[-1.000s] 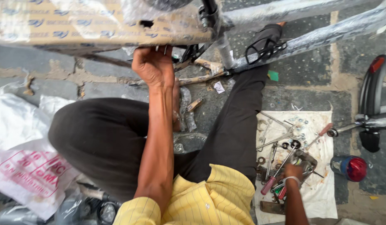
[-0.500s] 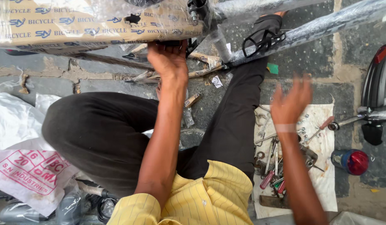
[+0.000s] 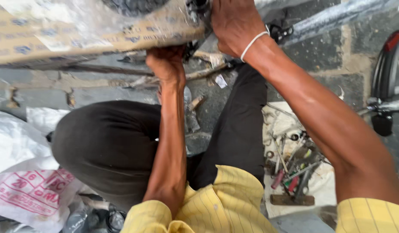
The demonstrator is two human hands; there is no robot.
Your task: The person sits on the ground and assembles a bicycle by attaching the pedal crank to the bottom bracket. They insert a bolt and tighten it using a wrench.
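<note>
A bicycle frame wrapped in cardboard and clear plastic runs across the top of the head view. My left hand reaches up under it, with the fingers curled against its lower edge beside the dark metal crank area. My right hand, a white band on its wrist, is closed over the same metal part from the right. Whether it also holds a tool is hidden. My knees in dark trousers are bent below.
A white cloth with several hand tools and a hammer lies on the stone paving at the right. White printed sacks lie at the left. Another bicycle's mudguard with a red reflector stands at the right edge.
My right hand left the tools on the cloth, rose past my knee and now grips the bicycle at the top. My left hand stayed under the wrapped frame.
</note>
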